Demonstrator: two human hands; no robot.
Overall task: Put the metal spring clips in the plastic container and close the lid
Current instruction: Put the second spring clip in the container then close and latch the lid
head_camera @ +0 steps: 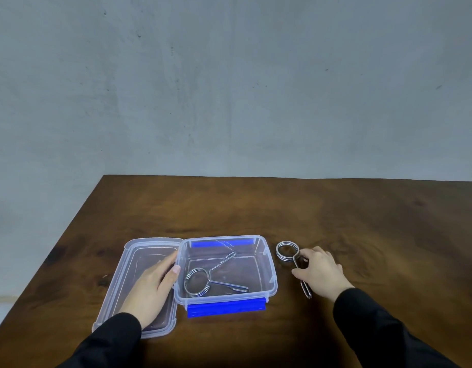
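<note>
— Where did the spring clips lie?

— One metal spring clip (211, 277) lay flat on the floor of the clear plastic container (269, 272), its coil toward the container's left wall and its two handles spread. The other spring clip (288, 252) lay on the bare tabletop (256, 203) just to the right of the container, toward the tabletop's near edge, with the coil at the far end.

— Were its handles visible?

— Only partly. The right hand (321, 272) covered their middle; one looped end showed below the palm. The fingers (305, 254) were curled over the handles, the thumb near them, but a closed grasp could not be told from that view.

— And the left hand?

— The left hand (152, 284) rested flat on the lid (134, 266), which lay open and upturned beside the container's left wall, touching it. Its fingers were extended and held nothing; the thumb tip touched the container's left rim. The hand and a black sleeve (110, 338) hid much of the lid's near half.

— Anything else hard to read?

— A blue latch (227, 309) showed at the container's near side; a second blue strip at the far side showed only through the plastic. Both forearms were cut off by the frame.
</note>
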